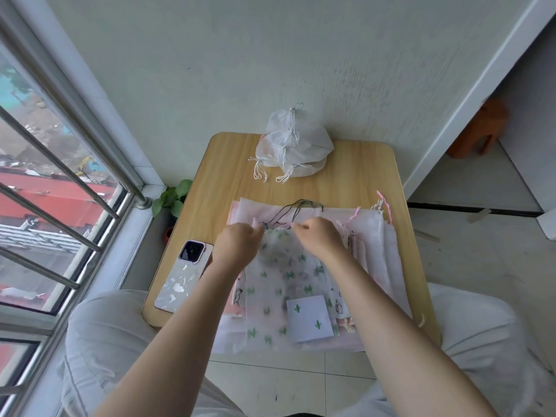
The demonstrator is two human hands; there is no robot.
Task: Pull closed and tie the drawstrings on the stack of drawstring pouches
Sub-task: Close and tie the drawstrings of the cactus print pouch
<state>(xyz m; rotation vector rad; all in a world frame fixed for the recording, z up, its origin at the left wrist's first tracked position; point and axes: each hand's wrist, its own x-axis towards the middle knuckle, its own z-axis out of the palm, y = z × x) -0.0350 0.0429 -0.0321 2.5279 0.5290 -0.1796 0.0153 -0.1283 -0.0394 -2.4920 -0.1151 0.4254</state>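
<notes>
Looks like a home, a narrow enclosed balcony or window nook. At nine o'clock, a sliding window [45, 164] with metal security bars [60, 164], red rooftops [51, 197] beyond. At twelve, a plain white plastered wall [210, 61]. Underfoot, pale floor tiles [469, 251]. At center, a small wooden folding table [355, 176]; beside it a potted green plant [173, 198]. At two o'clock, an orange plastic stool [478, 127].
</notes>
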